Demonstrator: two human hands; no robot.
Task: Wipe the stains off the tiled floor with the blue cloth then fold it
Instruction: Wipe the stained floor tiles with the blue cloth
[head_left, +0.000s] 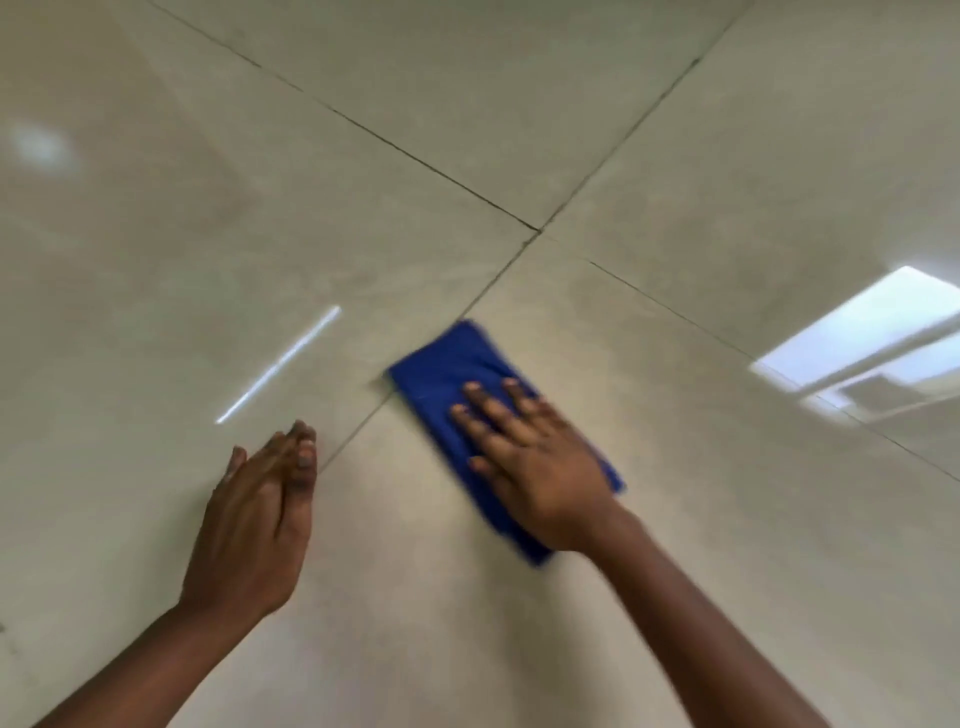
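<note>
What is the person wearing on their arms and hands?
Nothing shows on them. The left hand and right hand are bare, with no gloves, rings or watch in sight. Both forearms are bare too, with no sleeves reaching into the picture.

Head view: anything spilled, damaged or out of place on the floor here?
Nothing stands out. The blue cloth lies flat under the right hand; the left hand is empty. The tiled floor shows only glare.

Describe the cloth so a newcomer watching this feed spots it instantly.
Find where four beige floor tiles meet at a cross of dark grout lines. Just below that, the blue cloth lies flat under the right hand. It is the only strongly coloured thing on the pale floor.
</note>
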